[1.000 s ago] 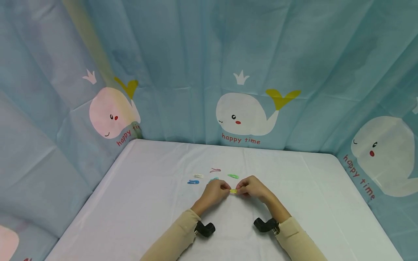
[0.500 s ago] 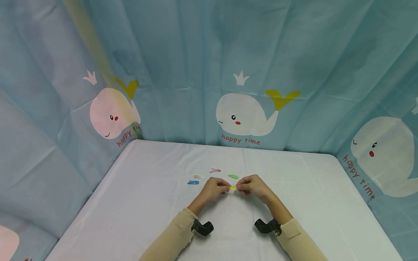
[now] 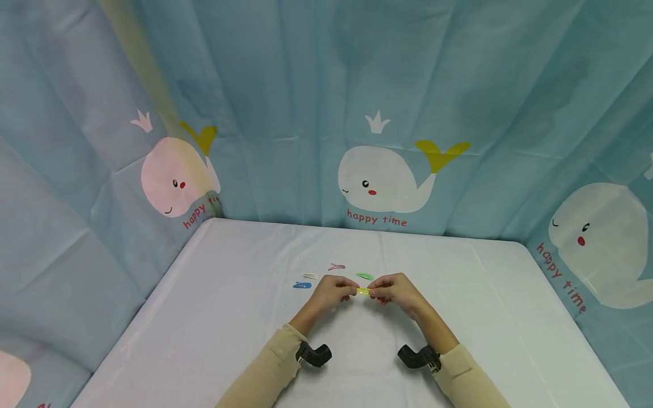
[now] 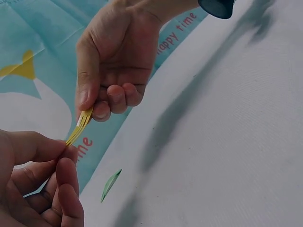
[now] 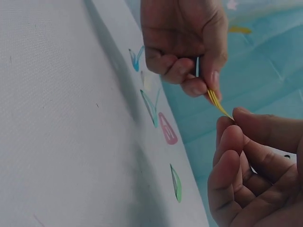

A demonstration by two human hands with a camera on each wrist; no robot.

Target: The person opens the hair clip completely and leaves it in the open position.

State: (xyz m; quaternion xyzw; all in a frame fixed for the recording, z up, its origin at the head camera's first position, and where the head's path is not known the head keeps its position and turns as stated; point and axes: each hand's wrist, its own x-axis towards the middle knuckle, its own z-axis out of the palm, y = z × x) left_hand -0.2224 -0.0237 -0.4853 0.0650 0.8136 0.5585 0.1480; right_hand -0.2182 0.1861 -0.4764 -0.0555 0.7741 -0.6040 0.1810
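Both hands pinch a yellow snap hair clip (image 3: 363,291), one at each end, held above the white table. My left hand (image 3: 331,292) has its left end between thumb and index finger, the other fingers curled beneath. At the opposite end, my right hand (image 3: 398,292) grips with thumb and fingertip. In the left wrist view the yellow clip (image 4: 81,124) shows narrow strips running side by side, slightly bowed; fingertips cover both ends. Beyond the hands lies a green clip (image 3: 364,276). A teal clip (image 5: 150,111), spread in a V, is hidden behind my left hand in the head view.
More clips lie on the table (image 3: 229,317): a blue one (image 3: 302,285), a cream one (image 3: 309,276) and a pink one (image 3: 336,266). A blue curtain (image 3: 285,170) with whale prints rises behind the table's far edge. Each wrist carries a black camera mount (image 3: 314,355).
Both hands have shifted slightly up in the head view with the yellow hair clip between them. My left forearm has swung a little left, and the teal clip has become covered.
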